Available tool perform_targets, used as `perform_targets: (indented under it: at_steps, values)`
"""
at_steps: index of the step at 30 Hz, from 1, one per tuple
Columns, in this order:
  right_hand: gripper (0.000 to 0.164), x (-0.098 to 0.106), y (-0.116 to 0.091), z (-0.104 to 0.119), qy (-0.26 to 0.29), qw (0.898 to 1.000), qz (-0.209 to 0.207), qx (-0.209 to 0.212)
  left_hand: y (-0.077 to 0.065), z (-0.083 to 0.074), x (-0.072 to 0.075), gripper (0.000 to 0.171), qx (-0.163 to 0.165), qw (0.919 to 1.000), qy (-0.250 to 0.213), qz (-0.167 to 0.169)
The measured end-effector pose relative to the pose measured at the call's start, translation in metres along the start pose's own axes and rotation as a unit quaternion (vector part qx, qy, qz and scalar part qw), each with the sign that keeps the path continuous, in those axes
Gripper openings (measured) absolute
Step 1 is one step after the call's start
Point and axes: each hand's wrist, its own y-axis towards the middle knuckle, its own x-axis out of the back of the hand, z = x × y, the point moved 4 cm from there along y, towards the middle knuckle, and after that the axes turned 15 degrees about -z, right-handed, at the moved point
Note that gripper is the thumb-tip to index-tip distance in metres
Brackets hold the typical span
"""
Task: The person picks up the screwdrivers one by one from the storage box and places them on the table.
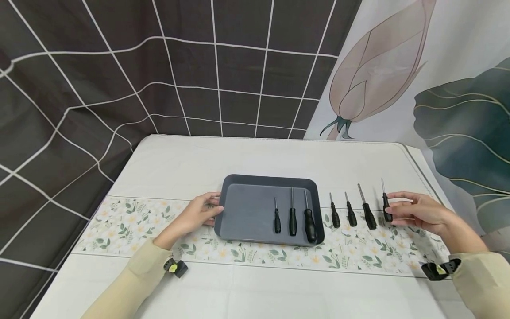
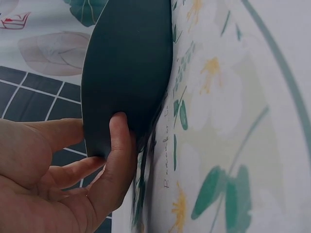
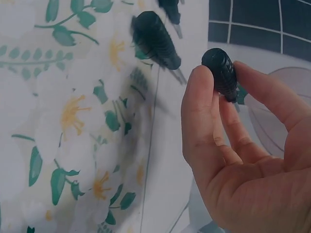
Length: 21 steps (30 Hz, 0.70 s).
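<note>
A grey rectangular tray lies on the table, holding three black-handled screwdrivers side by side in its right half: a short one, a longer one and a thick-handled one. My left hand grips the tray's left edge; in the left wrist view its fingertips touch the dark outer wall. Well right of the tray, my right hand pinches a small screwdriver by its ridged black handle, between thumb and fingers. Its thin shaft points to the far side.
Between tray and right hand, three more screwdrivers lie in a row: one, a smaller one and a larger one. The white tablecloth has a floral band. A dark gridded curtain hangs behind.
</note>
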Motion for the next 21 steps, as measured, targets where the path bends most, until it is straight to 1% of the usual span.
perform_targets:
  at_steps: [4, 9, 17, 21]
  values:
    - [0.04, 0.0, 0.002, -0.003, -0.009, 1.0, 0.0, -0.003, 0.0, 0.0, 0.001, 0.056, 0.0, 1.0, 0.006, -0.002]
    - [0.041, 0.0, 0.004, -0.007, 0.006, 1.0, 0.009, -0.003, 0.0, 0.0, 0.001, 0.056, -0.002, 1.0, 0.005, 0.0]
    - [0.04, 0.002, 0.006, -0.012, -0.025, 0.999, -0.023, -0.023, 0.0, 0.002, 0.001, 0.056, -0.002, 1.0, 0.0, -0.001]
    - [0.038, 0.001, 0.007, -0.013, -0.038, 0.998, -0.031, -0.028, 0.0, 0.003, 0.001, 0.056, -0.002, 1.0, -0.004, 0.002]
